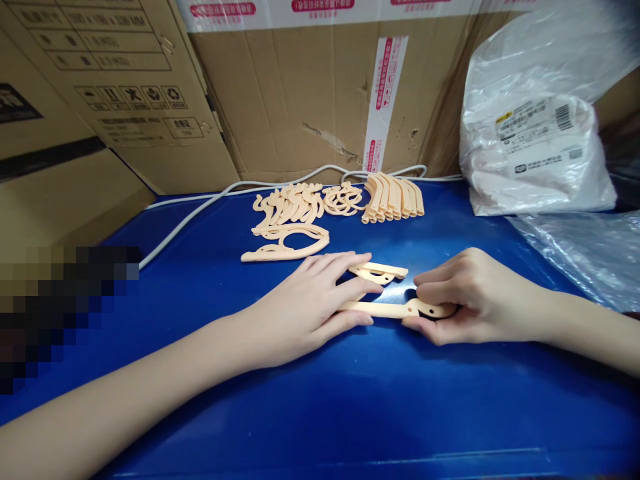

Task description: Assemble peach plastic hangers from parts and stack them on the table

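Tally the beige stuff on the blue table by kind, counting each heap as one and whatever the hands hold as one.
Heaps of loose parts: 3 (wavy pieces, curled pieces, stacked bars)
Open-framed assembly lying free: 1
Beige work held by left hand and right hand: 1
Total: 5

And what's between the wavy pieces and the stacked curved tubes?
In the head view, a small heap of thin curved pieces lies between them.
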### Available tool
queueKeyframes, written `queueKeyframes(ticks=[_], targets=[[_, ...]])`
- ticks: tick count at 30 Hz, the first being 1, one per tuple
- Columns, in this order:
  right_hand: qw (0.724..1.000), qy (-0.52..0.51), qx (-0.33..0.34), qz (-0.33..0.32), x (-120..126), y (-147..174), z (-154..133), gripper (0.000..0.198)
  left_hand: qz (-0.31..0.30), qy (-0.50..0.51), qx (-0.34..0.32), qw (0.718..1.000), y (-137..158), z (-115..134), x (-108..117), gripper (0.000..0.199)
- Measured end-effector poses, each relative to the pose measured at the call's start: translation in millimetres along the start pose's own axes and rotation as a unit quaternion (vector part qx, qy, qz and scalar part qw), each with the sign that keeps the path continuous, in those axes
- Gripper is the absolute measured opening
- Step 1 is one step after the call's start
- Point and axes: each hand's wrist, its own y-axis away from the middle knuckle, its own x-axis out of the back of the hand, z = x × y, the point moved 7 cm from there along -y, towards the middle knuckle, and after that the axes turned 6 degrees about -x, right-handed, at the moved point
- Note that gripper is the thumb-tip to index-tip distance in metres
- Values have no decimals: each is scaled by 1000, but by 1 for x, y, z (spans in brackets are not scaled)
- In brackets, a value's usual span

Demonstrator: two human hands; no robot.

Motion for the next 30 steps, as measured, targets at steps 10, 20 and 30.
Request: queueKeyframes(ticks=[10, 20, 30], targets=[[999, -36, 7, -1, 2, -1, -6, 39, 2, 13, 0, 1000, 1, 2, 2, 38], [994, -84, 26, -65, -1, 4, -26, 40, 63, 87, 58, 993, 0, -9, 9, 38], [995, -75, 31, -59, 2, 4, -24, 40, 77, 123, 57, 988, 1, -15, 10, 55]])
